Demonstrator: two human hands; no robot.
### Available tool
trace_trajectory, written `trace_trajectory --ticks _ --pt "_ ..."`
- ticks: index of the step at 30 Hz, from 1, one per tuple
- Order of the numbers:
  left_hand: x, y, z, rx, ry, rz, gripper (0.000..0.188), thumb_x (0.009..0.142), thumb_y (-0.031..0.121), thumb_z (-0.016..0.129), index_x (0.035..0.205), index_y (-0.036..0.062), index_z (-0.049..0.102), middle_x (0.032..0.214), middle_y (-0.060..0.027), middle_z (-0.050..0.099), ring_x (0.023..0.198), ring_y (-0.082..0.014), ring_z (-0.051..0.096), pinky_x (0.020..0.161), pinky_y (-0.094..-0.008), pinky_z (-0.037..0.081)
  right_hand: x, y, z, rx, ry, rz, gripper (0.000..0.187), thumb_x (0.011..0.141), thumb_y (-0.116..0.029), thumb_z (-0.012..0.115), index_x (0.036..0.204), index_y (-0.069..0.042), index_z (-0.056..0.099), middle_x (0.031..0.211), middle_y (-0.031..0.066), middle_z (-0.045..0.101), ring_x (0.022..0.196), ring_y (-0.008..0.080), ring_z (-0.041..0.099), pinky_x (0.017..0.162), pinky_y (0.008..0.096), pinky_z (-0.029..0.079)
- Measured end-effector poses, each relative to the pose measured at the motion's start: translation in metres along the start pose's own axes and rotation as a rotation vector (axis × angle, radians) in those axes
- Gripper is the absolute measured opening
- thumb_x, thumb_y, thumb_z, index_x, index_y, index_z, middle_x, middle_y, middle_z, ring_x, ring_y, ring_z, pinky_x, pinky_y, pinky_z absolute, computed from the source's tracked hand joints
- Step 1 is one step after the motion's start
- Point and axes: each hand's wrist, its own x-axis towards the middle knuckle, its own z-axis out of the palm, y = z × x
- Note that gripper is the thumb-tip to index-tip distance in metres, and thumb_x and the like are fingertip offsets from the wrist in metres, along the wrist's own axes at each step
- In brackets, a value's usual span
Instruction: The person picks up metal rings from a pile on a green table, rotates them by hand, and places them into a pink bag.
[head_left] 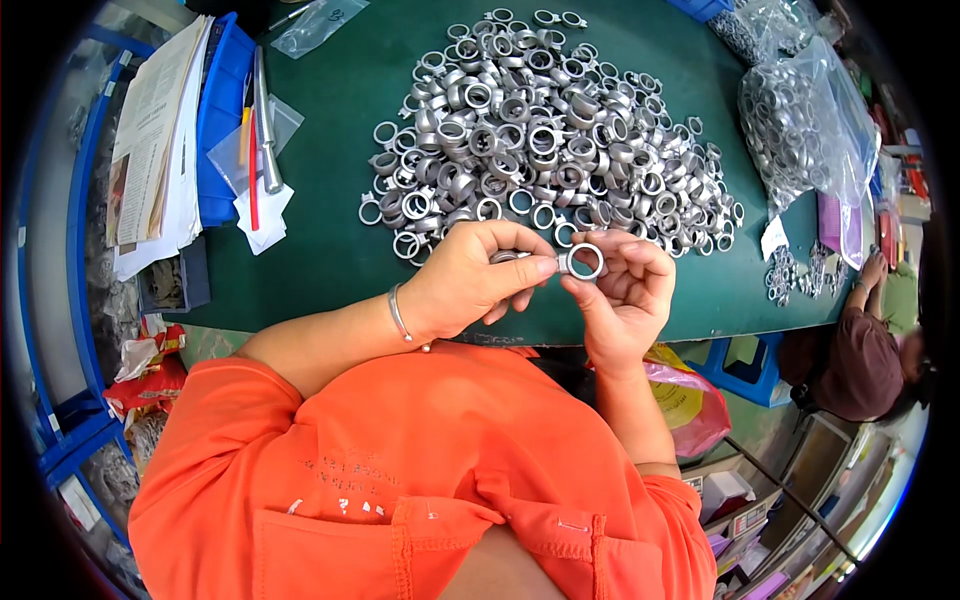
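A silver metal ring with a small side tab (597,272) is held between my hands, just above the table's near edge. My right hand (632,300) pinches its round part between thumb and fingers. The thumb and forefinger of my left hand (470,272) close on the ring's tab side. Another grey metal ring (505,257) shows partly within the curled fingers of my left hand; the rest of it is hidden. Just beyond both hands spreads a large heap of similar metal rings (545,140) on the green table (320,130).
To the left stand a blue bin (222,120), papers (155,150), a metal rod (266,125) and a red pen (253,180). Clear bags of rings (790,130) lie at the right. A blue stool (745,370) and another person in a dark top (860,365) are at the right.
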Motion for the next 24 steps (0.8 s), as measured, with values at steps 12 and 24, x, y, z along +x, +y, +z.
trace_trajectory --ticks 12,24 --pt "0.004 -0.006 -0.008 -0.440 -0.138 -0.291 0.025 0.093 0.025 0.045 0.096 0.0025 0.057 0.072 -0.0043 0.057 0.051 -0.0087 0.051 0.033 -0.0200 0.035 0.005 -0.018 0.008 -0.680 -0.287 -0.431 0.031 0.058 -0.003 0.077 0.084 -0.001 0.060 0.088 0.0121 0.062 0.076 0.0247 0.059 0.066 0.0322 0.048" --pt "0.001 -0.001 -0.005 -0.168 -0.034 -0.108 0.013 0.086 0.015 0.060 0.088 0.0028 0.055 0.072 -0.0056 0.056 0.064 -0.0115 0.056 0.039 -0.0188 0.037 0.018 0.003 -0.022 -0.754 -0.077 0.084 0.009 0.076 -0.004 0.066 0.080 -0.003 0.058 0.076 0.0053 0.054 0.066 0.0160 0.049 0.061 0.0261 0.040"
